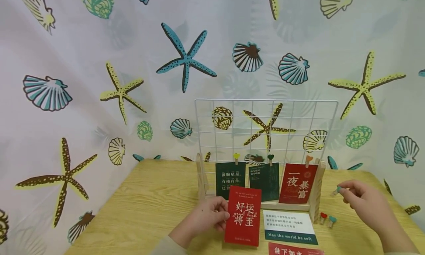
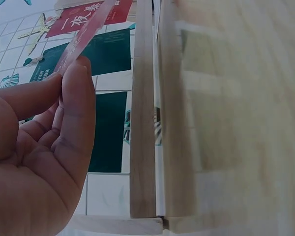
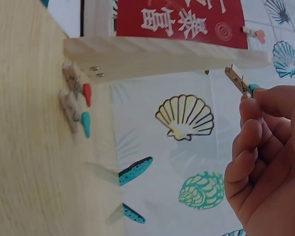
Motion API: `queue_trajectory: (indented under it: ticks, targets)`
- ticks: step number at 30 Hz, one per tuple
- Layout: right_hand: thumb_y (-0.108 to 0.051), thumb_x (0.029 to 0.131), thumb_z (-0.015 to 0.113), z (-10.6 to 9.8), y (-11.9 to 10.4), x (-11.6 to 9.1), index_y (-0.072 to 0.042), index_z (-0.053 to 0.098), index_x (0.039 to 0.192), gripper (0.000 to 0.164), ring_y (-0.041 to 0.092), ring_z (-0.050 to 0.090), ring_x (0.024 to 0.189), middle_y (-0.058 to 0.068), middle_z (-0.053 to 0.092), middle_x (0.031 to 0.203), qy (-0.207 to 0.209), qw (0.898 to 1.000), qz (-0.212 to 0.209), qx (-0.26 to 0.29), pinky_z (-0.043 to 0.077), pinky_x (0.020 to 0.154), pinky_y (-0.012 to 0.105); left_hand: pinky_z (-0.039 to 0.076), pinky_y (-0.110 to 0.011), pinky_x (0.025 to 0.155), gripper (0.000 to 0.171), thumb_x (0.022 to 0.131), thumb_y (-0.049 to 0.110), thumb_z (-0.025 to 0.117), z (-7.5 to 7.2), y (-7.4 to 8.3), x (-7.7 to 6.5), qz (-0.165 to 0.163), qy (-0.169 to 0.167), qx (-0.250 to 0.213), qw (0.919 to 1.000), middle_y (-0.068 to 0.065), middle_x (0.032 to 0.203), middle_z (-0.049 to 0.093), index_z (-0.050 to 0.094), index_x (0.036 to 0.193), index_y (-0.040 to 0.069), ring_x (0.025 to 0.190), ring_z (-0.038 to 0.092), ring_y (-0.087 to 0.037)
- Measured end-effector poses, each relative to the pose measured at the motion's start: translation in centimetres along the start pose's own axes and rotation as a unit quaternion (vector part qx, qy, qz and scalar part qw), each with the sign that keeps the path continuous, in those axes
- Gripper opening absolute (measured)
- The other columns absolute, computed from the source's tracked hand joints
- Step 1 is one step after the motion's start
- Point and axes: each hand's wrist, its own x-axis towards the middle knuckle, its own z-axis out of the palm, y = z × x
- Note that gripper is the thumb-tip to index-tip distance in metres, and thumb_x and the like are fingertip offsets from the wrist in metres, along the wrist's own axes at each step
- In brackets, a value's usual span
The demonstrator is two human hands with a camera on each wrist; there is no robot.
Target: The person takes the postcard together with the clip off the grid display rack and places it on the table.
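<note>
Between thumb and fingers my left hand (image 1: 210, 216) pinches a red card (image 1: 243, 216) with white characters by its left edge, upright before the rack. My right hand (image 1: 362, 201), right of the rack, pinches a small wooden clothespin (image 3: 240, 82) with a teal heart at its end. The white wire grid rack (image 1: 265, 133) stands in a wooden base. Hanging on it by heart clothespins are a dark green card (image 1: 230, 175), a second green card (image 1: 265, 183) and a red card (image 1: 297, 183). The held card overlaps the first green card in the head view.
A white and green card (image 1: 290, 227) lies flat before the rack, with another red card (image 1: 293, 249) cut off below it. Two clothespins, one with a red heart (image 1: 323, 216) and one with a teal heart (image 1: 332, 220), lie at the rack's right foot. A patterned curtain (image 1: 186, 118) hangs behind.
</note>
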Motion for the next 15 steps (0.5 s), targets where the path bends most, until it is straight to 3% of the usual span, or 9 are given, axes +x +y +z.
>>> queue_trajectory:
  ticks: [7, 15]
  targets:
    - [-0.038, 0.107, 0.049, -0.1, 1.5, 0.3, -0.001, 0.062, 0.126, 0.044, 0.022, 0.06, 0.078, 0.004, 0.064, 0.088, -0.032, 0.999, 0.018, 0.007, 0.05, 0.063, 0.036, 0.059, -0.036, 0.06, 0.007, 0.097, 0.002, 0.064, 0.9, -0.5, 0.2, -0.019, -0.005, 0.006, 0.9998, -0.013, 0.081, 0.064, 0.061, 0.094, 0.006, 0.063, 0.066, -0.021]
    - [-0.042, 0.107, 0.049, -0.2, 3.0, 0.6, -0.003, 0.063, 0.122, 0.044, 0.023, 0.061, 0.084, 0.007, 0.065, 0.097, -0.092, 0.994, 0.058, 0.018, 0.049, 0.068, 0.038, 0.058, -0.035, 0.059, 0.005, 0.097, 0.002, 0.063, 1.4, -1.1, 0.4, -0.035, -0.012, -0.006, 0.9993, -0.013, 0.08, 0.065, 0.062, 0.093, 0.004, 0.061, 0.066, -0.021]
